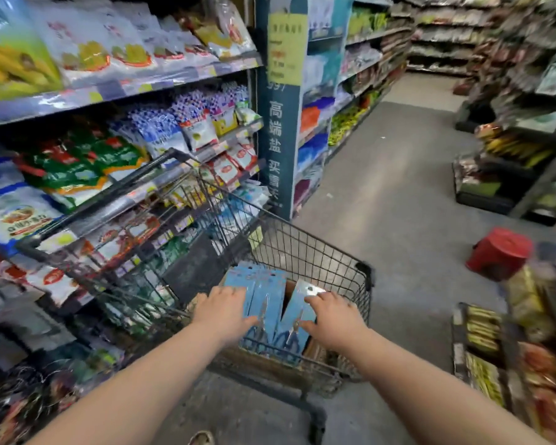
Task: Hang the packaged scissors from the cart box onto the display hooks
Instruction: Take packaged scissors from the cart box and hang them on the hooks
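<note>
Several blue packaged scissors (270, 313) stand upright in a brown cardboard box (260, 358) inside the wire shopping cart (318, 252). They split into two leaning stacks. My left hand (223, 311) grips the left stack, fingers over its top edge and thumb at its side. My right hand (329, 319) grips the right stack (297, 313) in the same way. No display hooks are in sight.
Shelves of bagged goods (109, 139) line the left, close against the cart. A blue pillar sign (278, 107) stands ahead. The aisle floor (398, 171) runs on to the right. A red stool (499, 252) and low racks of goods (485, 348) sit at the right.
</note>
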